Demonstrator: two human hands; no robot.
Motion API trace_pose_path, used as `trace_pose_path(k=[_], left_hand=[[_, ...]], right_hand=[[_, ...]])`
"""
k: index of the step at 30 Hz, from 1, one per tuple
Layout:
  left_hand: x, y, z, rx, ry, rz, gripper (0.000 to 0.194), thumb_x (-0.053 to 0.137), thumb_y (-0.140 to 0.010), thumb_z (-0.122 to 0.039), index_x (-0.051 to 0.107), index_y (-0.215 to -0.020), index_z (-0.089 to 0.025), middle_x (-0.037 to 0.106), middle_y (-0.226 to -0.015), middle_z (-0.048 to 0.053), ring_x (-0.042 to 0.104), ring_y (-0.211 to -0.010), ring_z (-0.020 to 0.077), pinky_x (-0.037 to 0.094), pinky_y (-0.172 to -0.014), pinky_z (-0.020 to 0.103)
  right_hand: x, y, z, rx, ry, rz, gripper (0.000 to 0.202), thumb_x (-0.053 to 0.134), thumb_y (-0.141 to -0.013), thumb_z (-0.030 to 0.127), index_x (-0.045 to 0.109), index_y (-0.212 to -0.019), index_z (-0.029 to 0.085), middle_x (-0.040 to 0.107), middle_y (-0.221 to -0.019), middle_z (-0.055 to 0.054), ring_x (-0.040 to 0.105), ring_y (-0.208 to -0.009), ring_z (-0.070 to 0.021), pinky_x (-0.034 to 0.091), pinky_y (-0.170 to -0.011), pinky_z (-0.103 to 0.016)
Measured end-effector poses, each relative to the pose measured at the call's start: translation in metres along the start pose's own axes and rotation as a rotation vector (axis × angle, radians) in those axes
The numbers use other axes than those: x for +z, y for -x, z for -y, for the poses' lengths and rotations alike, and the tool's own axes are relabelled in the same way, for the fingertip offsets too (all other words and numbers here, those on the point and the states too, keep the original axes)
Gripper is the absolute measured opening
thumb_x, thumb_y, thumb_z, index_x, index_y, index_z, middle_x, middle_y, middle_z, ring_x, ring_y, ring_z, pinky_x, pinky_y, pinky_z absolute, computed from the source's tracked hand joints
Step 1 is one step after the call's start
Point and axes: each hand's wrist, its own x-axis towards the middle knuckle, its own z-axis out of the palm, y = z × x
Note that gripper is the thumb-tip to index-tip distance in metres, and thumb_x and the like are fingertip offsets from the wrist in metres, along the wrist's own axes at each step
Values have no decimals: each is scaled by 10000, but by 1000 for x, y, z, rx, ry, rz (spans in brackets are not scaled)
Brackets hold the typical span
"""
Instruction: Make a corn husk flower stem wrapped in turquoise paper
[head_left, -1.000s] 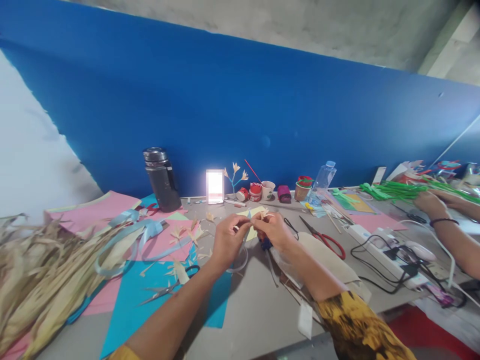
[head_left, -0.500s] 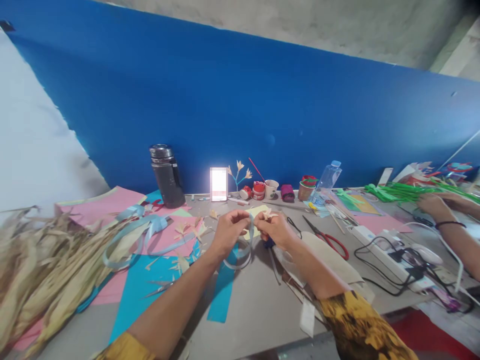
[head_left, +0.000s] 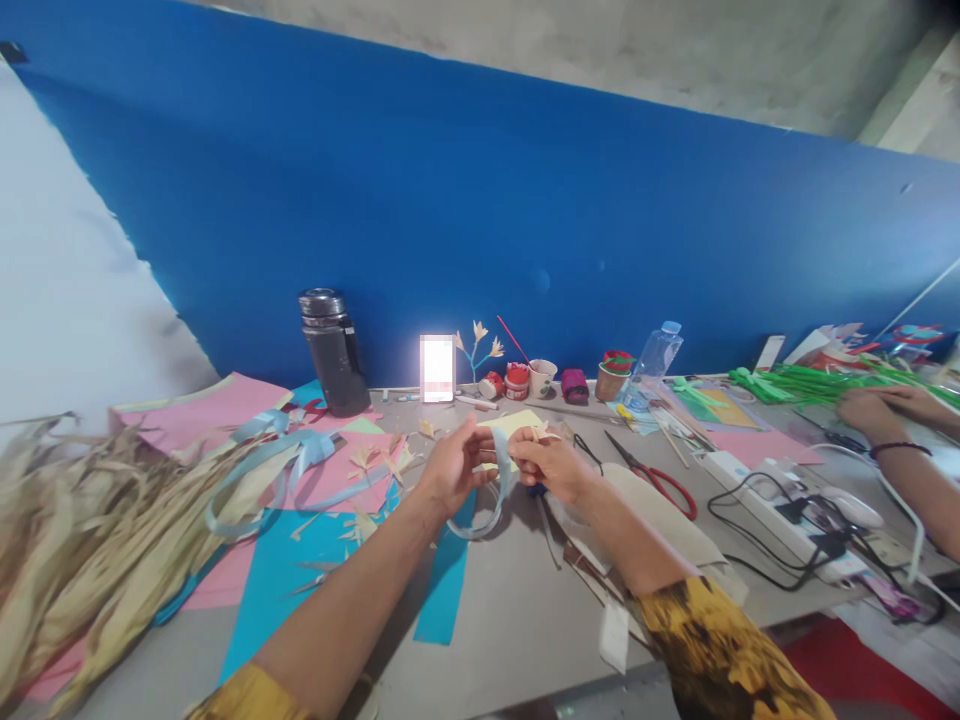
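Note:
My right hand [head_left: 551, 462] pinches a small pale corn-husk flower [head_left: 534, 432], its petals showing above the fingers. From those fingertips a light-blue strip of tape [head_left: 502, 455] hangs and curls into a loop [head_left: 480, 530] over the table. Just left of the strip is my left hand [head_left: 452, 468], palm turned inward and fingers apart, with no grip on the strip that I can make out. Beneath the hands lie a yellow paper [head_left: 517, 418] and a strip of blue paper [head_left: 446, 590].
Dried corn husks [head_left: 90, 560] are heaped at left beside coloured paper. A flask [head_left: 331, 355], a lit phone [head_left: 438, 370] and a finished husk flower stem [head_left: 474, 362] stand along the wall. Red-handled scissors [head_left: 664, 485] and a power strip [head_left: 772, 515] lie right, near another person's hands [head_left: 874, 410].
My left hand has loosened its pinch on the tape, its fingers spreading and shifting slightly left and down. My right hand still holds the flower in nearly the same place.

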Motion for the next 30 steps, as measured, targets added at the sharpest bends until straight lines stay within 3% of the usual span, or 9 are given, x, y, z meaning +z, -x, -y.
trace_pose_path(k=[3, 6, 12, 15, 18, 21, 26, 30], left_hand=[[2, 2, 2, 14, -73, 29, 309, 758, -646, -420, 652, -741, -146, 622, -681, 23, 573, -607, 124, 466, -560, 248], [3, 1, 7, 106, -189, -57, 253, 798, -577, -308, 620, -671, -154, 590, -616, -9, 556, -591, 107, 456, -582, 236], [-10, -10, 4, 239, -263, -216, 216, 762, -579, -324, 650, -664, -160, 601, -597, -12, 557, -587, 121, 447, -589, 250], [-17, -13, -3, 414, -448, -312, 161, 719, -615, -312, 689, -672, -165, 630, -621, 0, 553, -609, 133, 441, -594, 252], [-16, -12, -4, 531, -563, -332, 124, 690, -633, -279, 712, -683, -168, 645, -632, 3, 534, -601, 127, 412, -577, 241], [-9, -10, 4, 468, -546, -264, 104, 685, -616, -258, 698, -653, -162, 609, -585, -8, 494, -540, 109, 376, -530, 233], [3, -3, 16, 200, -331, -100, 133, 712, -564, -239, 632, -630, -155, 541, -558, -24, 462, -483, 92, 350, -477, 225], [9, 0, 15, 195, -232, -96, 194, 762, -538, -237, 630, -643, -142, 551, -595, -19, 490, -535, 88, 394, -515, 218]], right_hand=[[-2, -1, 0, 6, -45, -29, 263, 770, -643, 306, 546, -600, 176, 420, -496, 69, 321, -449, -55, 314, -409, -186], [-5, -3, 1, 8, -89, -32, 267, 805, -639, 309, 579, -629, 167, 434, -512, 67, 371, -463, -57, 339, -430, -188], [-18, -4, 6, -22, -205, -6, 341, 876, -573, 250, 681, -836, 153, 678, -783, -30, 564, -615, -94, 451, -544, -212], [-27, -5, 9, -48, -196, -20, 291, 865, -636, 289, 680, -808, 146, 681, -798, -43, 530, -590, -78, 401, -485, -187], [-30, -5, 12, -79, -274, -55, 272, 861, -656, 287, 664, -798, 167, 666, -846, -29, 477, -576, -60, 330, -439, -166], [-25, -3, 13, -71, -339, -23, 274, 867, -643, 271, 648, -777, 174, 604, -802, 7, 408, -551, -46, 266, -419, -162], [-10, 1, 12, -85, -198, -22, 292, 875, -605, 299, 656, -742, 163, 503, -663, 38, 352, -529, -50, 221, -420, -174], [-6, -1, 6, -100, -77, -84, 298, 861, -593, 354, 668, -715, 162, 532, -671, 25, 352, -521, -54, 206, -421, -192]])
